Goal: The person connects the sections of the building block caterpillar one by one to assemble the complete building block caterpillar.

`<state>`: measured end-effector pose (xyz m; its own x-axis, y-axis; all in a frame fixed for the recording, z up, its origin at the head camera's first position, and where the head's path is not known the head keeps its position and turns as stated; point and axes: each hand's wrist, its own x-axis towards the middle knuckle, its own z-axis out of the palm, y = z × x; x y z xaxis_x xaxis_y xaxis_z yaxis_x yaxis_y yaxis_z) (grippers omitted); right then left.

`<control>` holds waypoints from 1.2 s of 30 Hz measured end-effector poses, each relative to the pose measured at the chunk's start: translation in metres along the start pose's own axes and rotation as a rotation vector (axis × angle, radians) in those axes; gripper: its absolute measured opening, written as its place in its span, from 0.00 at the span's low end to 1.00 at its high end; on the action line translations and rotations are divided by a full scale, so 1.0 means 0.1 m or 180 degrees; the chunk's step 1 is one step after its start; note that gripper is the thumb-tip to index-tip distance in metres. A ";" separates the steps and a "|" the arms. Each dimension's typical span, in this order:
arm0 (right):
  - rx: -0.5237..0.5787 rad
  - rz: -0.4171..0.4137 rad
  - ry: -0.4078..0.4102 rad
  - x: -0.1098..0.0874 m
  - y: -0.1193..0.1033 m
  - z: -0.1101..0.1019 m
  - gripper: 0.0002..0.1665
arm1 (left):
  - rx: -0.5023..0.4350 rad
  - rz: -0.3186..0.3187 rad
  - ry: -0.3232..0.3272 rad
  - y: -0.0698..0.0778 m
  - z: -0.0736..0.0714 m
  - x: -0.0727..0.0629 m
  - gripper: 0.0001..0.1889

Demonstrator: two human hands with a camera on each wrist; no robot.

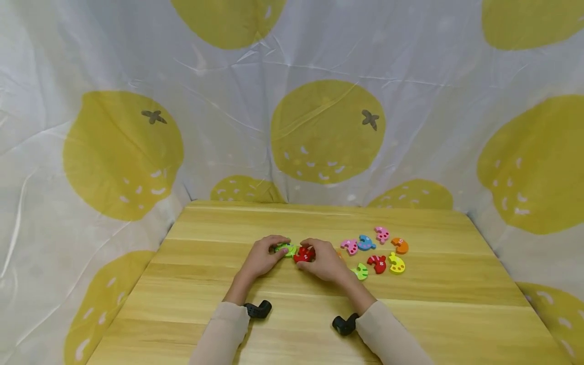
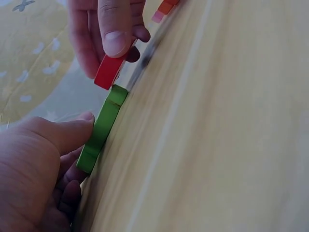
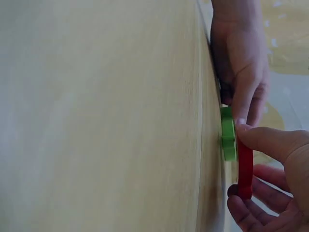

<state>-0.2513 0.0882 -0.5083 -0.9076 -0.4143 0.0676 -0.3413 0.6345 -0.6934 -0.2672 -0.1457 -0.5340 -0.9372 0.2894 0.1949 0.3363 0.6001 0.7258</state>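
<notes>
My left hand (image 1: 266, 257) holds a green wooden puzzle piece (image 1: 287, 249) with a face on it, thumb on the near edge and fingers behind. In the left wrist view this green piece (image 2: 103, 130) stays down at the tabletop. To its right, my right hand (image 1: 325, 259) pinches a red puzzle piece (image 1: 303, 255) marked with a 2. The right wrist view shows the red piece (image 3: 245, 166) between thumb and fingers, a little off the table. Its end is close to the green piece's end; whether they touch I cannot tell.
Right of my right hand lie loose puzzle pieces: pink (image 1: 350, 247), blue (image 1: 366, 243), another pink (image 1: 382, 233), orange (image 1: 400, 246), yellow (image 1: 397, 263), red (image 1: 377, 263) and striped green (image 1: 361, 271). An orange one is partly hidden by my hand. A lemon-print cloth (image 1: 328, 132) hangs behind the wooden table (image 1: 296, 324).
</notes>
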 end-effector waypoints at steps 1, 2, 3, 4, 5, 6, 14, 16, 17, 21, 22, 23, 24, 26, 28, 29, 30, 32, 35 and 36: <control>0.0012 0.0014 0.0020 0.00 0.00 0.02 0.34 | 0.0000 -0.0016 0.0011 0.00 0.00 0.00 0.16; 0.0028 0.0034 0.0036 0.00 0.00 0.03 0.34 | 0.0009 -0.0014 0.0031 0.00 0.01 0.00 0.15; 0.0047 0.0055 0.0052 0.01 -0.01 0.04 0.34 | 0.0010 -0.0021 0.0041 0.00 0.01 0.00 0.15; 0.0067 0.0069 0.0072 0.01 -0.01 0.06 0.33 | 0.0016 -0.0029 0.0045 0.00 0.01 0.00 0.15; 0.0074 0.0080 0.0092 0.01 -0.02 0.07 0.33 | 0.0020 -0.0026 0.0051 0.00 0.01 0.00 0.15; 0.0092 0.0100 0.0115 0.02 -0.02 0.08 0.32 | 0.0022 -0.0026 0.0055 0.00 0.02 0.00 0.15; 0.0128 0.0195 0.0281 0.02 -0.05 0.12 0.29 | 0.0037 -0.0023 0.0041 -0.01 0.03 0.00 0.15; 0.0114 0.0197 0.0310 0.02 -0.03 0.12 0.28 | 0.0024 -0.0029 0.0038 -0.01 0.02 0.00 0.15; 0.0100 0.0199 0.0313 0.02 -0.02 0.13 0.28 | 0.0014 -0.0031 0.0028 -0.01 0.02 0.01 0.15; 0.0061 0.0212 0.0283 0.04 -0.02 0.13 0.27 | -0.0005 -0.0007 0.0014 -0.01 0.01 0.01 0.16; 0.0040 0.0223 0.0273 0.04 -0.03 0.13 0.27 | -0.0005 0.0002 0.0011 -0.01 0.01 0.01 0.16; 0.0024 0.0235 0.0261 0.04 -0.04 0.13 0.28 | -0.0006 0.0004 0.0015 -0.01 0.01 0.01 0.16; 0.0012 0.0245 0.0250 0.05 -0.04 0.13 0.28 | -0.0004 -0.0003 0.0017 0.00 0.01 0.01 0.16; -0.0019 0.0253 0.0239 0.05 -0.05 0.12 0.28 | -0.0004 -0.0016 0.0017 0.00 0.00 0.01 0.16; -0.0010 0.0279 0.0239 0.05 -0.07 0.11 0.28 | -0.0003 -0.0013 0.0002 0.01 0.01 0.01 0.16; -0.0011 0.0284 0.0239 0.05 -0.08 0.11 0.28 | -0.0005 -0.0005 0.0001 0.01 0.01 0.01 0.16; -0.0015 0.0303 0.0236 0.06 -0.08 0.10 0.28 | -0.0005 0.0010 -0.0001 0.01 0.01 0.02 0.17; 0.0000 0.0343 0.0229 0.07 -0.09 0.09 0.28 | -0.0010 0.0030 -0.0009 0.01 0.01 0.02 0.18; 0.0022 0.0381 0.0185 0.08 -0.08 0.09 0.28 | -0.0006 -0.0030 -0.0009 0.02 0.01 0.01 0.21; 0.0048 0.0377 0.0166 0.08 -0.07 0.09 0.28 | -0.0001 -0.0069 -0.0008 0.02 0.01 0.00 0.21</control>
<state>-0.2539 0.0747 -0.5092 -0.9530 -0.3022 0.0217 -0.2277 0.6670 -0.7094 -0.2669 -0.1443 -0.5331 -0.9440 0.2783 0.1775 0.3159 0.6061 0.7300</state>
